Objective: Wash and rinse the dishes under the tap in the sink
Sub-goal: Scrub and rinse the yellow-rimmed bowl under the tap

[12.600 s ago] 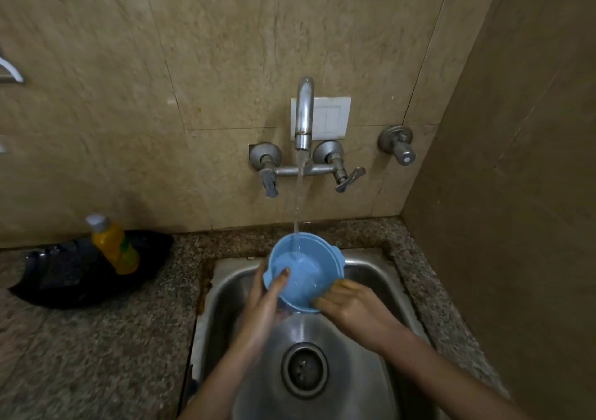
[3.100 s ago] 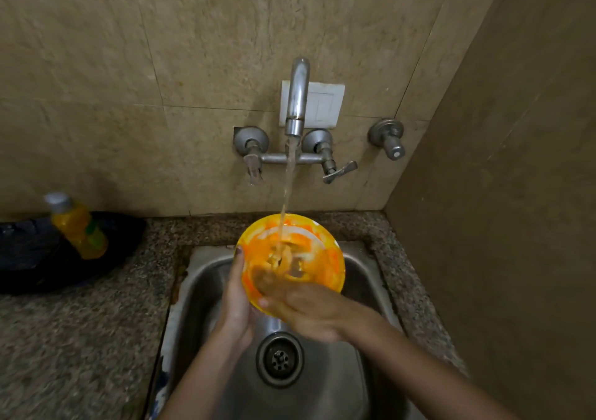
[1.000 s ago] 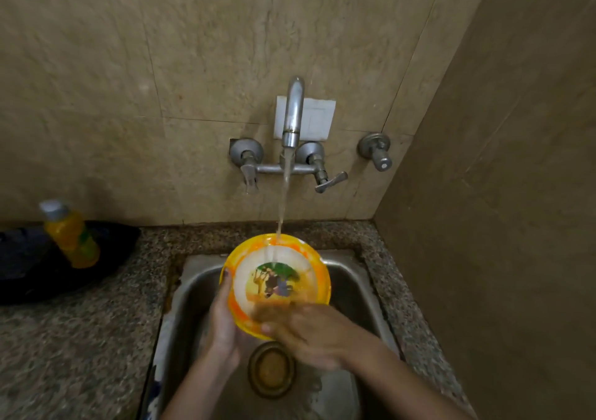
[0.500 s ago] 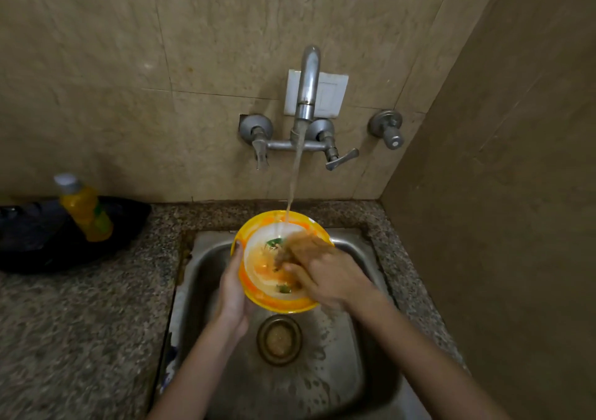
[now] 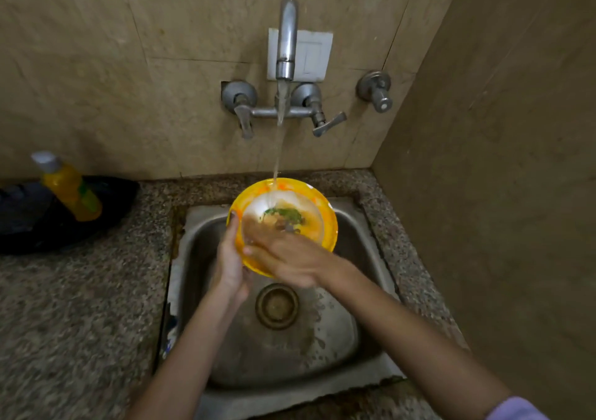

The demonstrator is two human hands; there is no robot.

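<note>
A yellow-orange plate (image 5: 317, 208) with a picture in its middle is tilted toward me over the steel sink (image 5: 361, 226). Water runs from the tap (image 5: 287, 42) onto the plate's far rim. My left hand (image 5: 229, 258) grips the plate's left edge, thumb on the rim. My right hand (image 5: 290, 257) lies across the plate's near face with its fingers pressed flat on it, blurred by motion.
A yellow bottle (image 5: 69, 187) with a white cap stands on a black bag (image 5: 19, 226) on the granite counter (image 5: 80, 307) at the left. The drain (image 5: 276, 305) sits in the sink's middle. A brown wall (image 5: 500, 161) closes the right side.
My right hand has slid from the plate's right side down across its near face. Earlier a blue bowl was under the tap; the plate has replaced it.
</note>
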